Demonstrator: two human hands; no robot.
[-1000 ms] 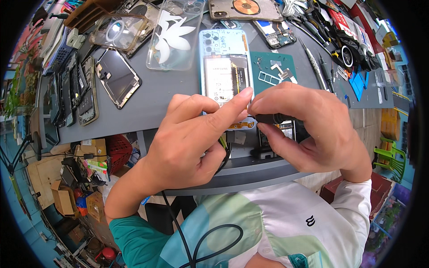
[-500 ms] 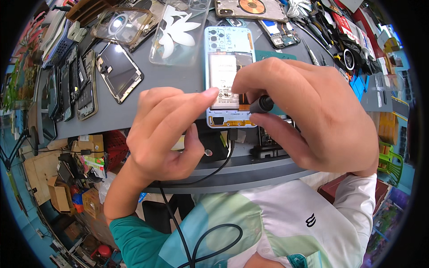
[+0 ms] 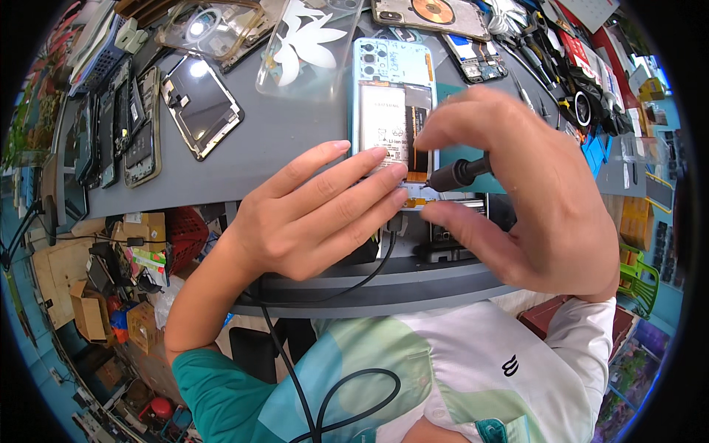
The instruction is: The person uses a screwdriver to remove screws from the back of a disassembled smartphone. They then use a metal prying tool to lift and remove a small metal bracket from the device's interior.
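An opened phone [image 3: 395,66] lies back side up on the grey table. Its white battery [image 3: 384,103] and a dark flex cable [image 3: 418,122] show, and a black cable runs from its lower end. My left hand [image 3: 310,210] lies over the phone's lower left part, fingers stretched out and fingertips on the battery and lower cover. My right hand [image 3: 546,192] curls over the phone's lower right, holding a dark screwdriver [image 3: 456,174] within the hand. The screwdriver's thin tip points left at the phone's lower edge strip; whether it touches is hard to tell.
A clear case with a white flower [image 3: 303,52] lies left of the phone. Farther left are a detached screen [image 3: 201,111] and several phone frames. Hand tools [image 3: 539,63] crowd the far right, and a partly stripped phone [image 3: 475,59] lies behind my right hand.
My left hand has uncurled from a pinch and spread over the phone's lower part. The screwdriver has swung so its tip points left at the phone. The view has shifted slightly.
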